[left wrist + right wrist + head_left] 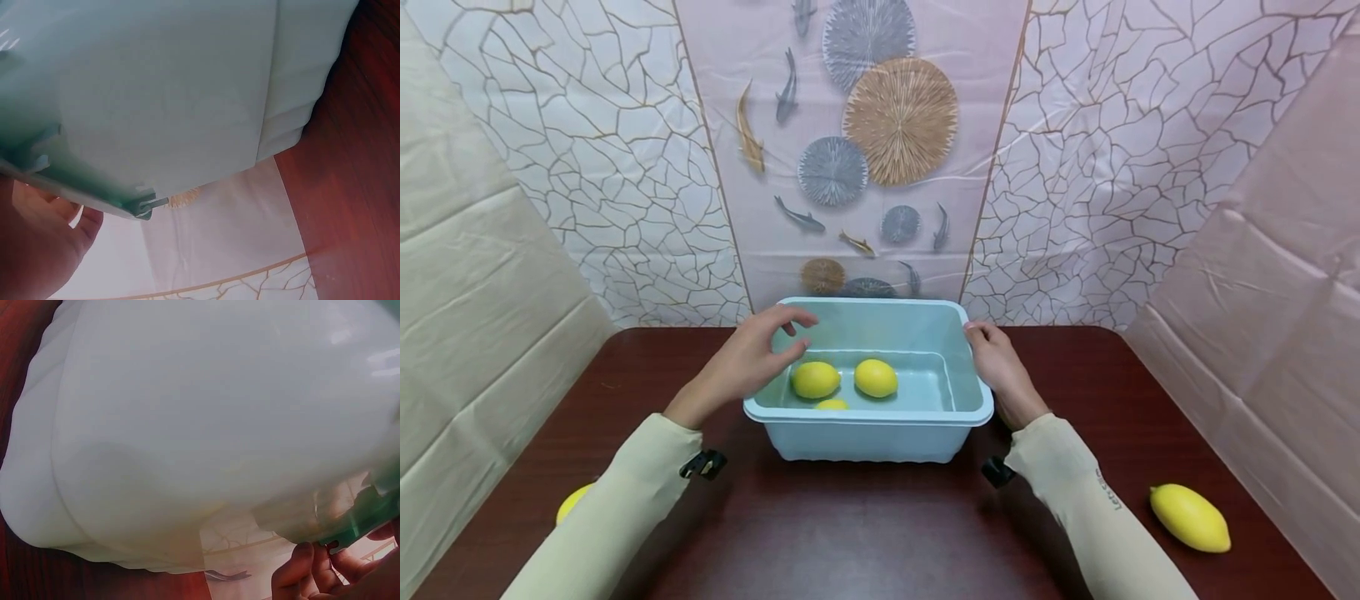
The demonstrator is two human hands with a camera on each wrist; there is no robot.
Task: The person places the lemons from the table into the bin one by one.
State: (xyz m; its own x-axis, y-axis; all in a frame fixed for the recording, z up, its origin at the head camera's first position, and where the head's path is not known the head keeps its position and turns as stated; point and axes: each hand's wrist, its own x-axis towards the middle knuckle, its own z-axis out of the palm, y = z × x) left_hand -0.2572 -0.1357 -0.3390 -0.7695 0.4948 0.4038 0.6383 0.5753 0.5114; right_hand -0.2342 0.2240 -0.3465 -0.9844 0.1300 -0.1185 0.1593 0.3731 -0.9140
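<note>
A light blue plastic basin (pixel 868 440) stands on the table, with yellow lemons inside: one lemon (pixel 816 380) on the left, another lemon (pixel 876 378) beside it, and a third lemon (pixel 832 404) partly hidden by the front wall. My left hand (pixel 748 354) is at the basin's left rim, thumb and fingers apart over it and nothing between them. On the opposite side, my right hand (pixel 1006 375) grips the right rim; the right wrist view shows its fingers (pixel 294 573) bent at the rim's underside. The basin's outer wall (pixel 169 87) fills most of the left wrist view.
Another lemon (pixel 1190 518) lies on the dark red table (pixel 880 533) at the right. A further lemon (pixel 573 502) at the left is partly covered by my sleeve. Behind the table hangs a patterned sheet (pixel 880 250); pale cloth walls (pixel 1255 275) flank both sides.
</note>
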